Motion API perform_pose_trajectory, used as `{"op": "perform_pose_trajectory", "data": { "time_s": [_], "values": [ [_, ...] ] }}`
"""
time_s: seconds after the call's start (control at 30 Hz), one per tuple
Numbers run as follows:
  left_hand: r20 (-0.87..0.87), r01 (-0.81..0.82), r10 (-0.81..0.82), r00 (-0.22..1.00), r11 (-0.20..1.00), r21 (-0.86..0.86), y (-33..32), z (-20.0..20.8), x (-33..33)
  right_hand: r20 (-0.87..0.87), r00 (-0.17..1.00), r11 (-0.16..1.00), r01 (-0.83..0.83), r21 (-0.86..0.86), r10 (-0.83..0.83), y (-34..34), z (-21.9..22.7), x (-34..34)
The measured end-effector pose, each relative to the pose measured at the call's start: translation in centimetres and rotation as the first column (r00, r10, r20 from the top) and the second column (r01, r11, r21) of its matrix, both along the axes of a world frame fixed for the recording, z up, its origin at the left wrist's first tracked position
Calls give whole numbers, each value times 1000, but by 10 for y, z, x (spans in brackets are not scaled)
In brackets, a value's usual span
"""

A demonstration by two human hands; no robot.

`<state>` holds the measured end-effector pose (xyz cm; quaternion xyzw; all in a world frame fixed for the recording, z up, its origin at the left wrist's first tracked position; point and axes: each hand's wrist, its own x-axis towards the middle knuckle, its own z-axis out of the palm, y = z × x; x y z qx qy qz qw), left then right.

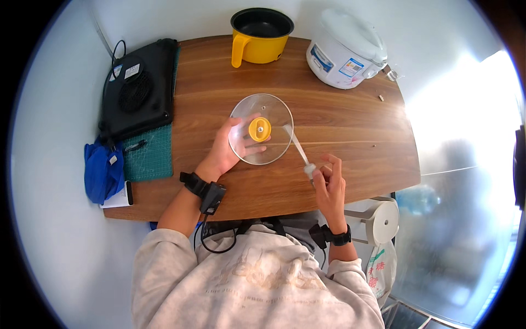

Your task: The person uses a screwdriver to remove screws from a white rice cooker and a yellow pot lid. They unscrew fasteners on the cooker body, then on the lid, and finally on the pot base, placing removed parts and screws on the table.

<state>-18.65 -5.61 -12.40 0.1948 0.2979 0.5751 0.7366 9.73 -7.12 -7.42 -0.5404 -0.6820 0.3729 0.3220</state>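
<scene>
Left hand [223, 151] has fingers spread behind glass, thumb at the rim; right hand [330, 192] is pinching a handle, both above the brown wood-grain tabletop [356, 129]. Black square flat appliance with round fan vent [156, 79] at left, white rounded rice cooker [342, 52] back right, yellow round pot with dark interior [257, 50] at back. Round clear glass lid with yellow knob [276, 112] sits in left hand. Slim whitish tool [301, 152] in right hand, tip overlapping lid's right edge; contact unclear.
</scene>
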Motion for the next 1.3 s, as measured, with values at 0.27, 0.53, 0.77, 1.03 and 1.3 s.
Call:
{"op": "perform_pose_trajectory", "data": {
  "time_s": [0.27, 0.53, 0.77, 1.03, 1.3],
  "values": [
    [-20, -9, 9, 1000, 1000, 6, -1, -3, 1, -107, 988, 967, -132, -219, 111, 8, -9, -10],
    [-62, -5, 5, 998, 1000, -4, 1, -3, 2, -697, 612, 737, -262, -624, -372, 19, -4, -4],
    [-101, -57, 58, 993, 998, 13, -1, -5, 6, -200, 977, 924, -147, -354, 79, 11, 2, -7],
    [-95, -74, 75, 993, 997, 21, -2, -5, 7, 124, 988, 975, -112, 190, 89, 0, 14, -21],
    [-106, -94, 96, 990, 995, 20, -2, -10, 7, 185, 979, 968, -129, 214, 89, -2, 8, -19]
  ]
}}
